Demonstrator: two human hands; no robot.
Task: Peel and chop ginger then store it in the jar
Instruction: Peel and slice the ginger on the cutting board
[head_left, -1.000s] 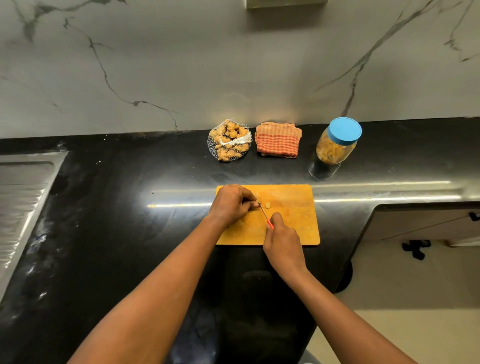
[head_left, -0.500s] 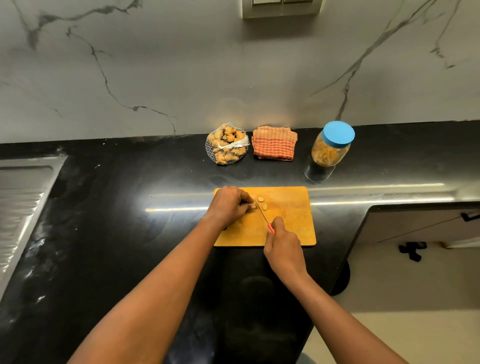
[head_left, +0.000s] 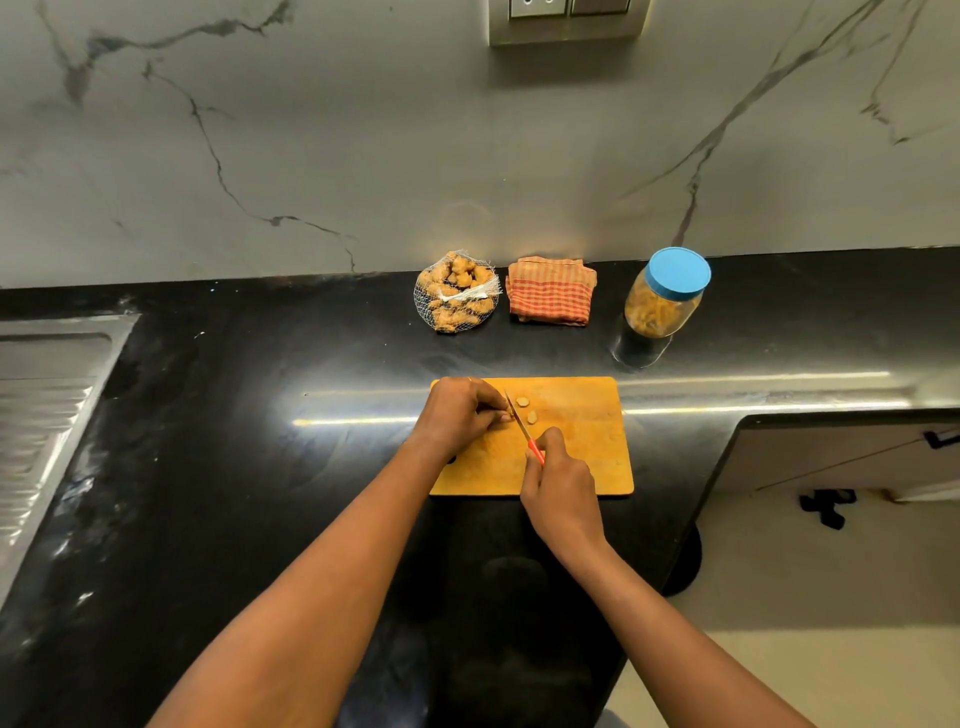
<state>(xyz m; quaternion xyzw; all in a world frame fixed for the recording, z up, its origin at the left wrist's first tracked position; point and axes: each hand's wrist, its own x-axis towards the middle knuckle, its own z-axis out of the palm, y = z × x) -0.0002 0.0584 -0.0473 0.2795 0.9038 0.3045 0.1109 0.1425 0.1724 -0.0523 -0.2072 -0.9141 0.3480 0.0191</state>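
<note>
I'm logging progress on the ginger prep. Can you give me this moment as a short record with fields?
left hand: fingers curled on the cutting board, apparently pinning a ginger piece that is mostly hidden
right hand: grips the red-handled knife, blade beside the left fingertips
slices: two, on the board just right of the blade
jar: upright at back right, blue lid on, yellowish contents
net bag of ginger: at back, left of the folded cloth
stage: chopping; jar not yet opened

Home kitchen: glossy black stone counter (head_left: 208, 467) w/ ribbed steel sink drainboard (head_left: 41, 415) far left of the fingers (head_left: 496, 415), grey veined marble backsplash (head_left: 311, 156) beyond them, orange wooden chopping board (head_left: 582, 457) under.
</note>
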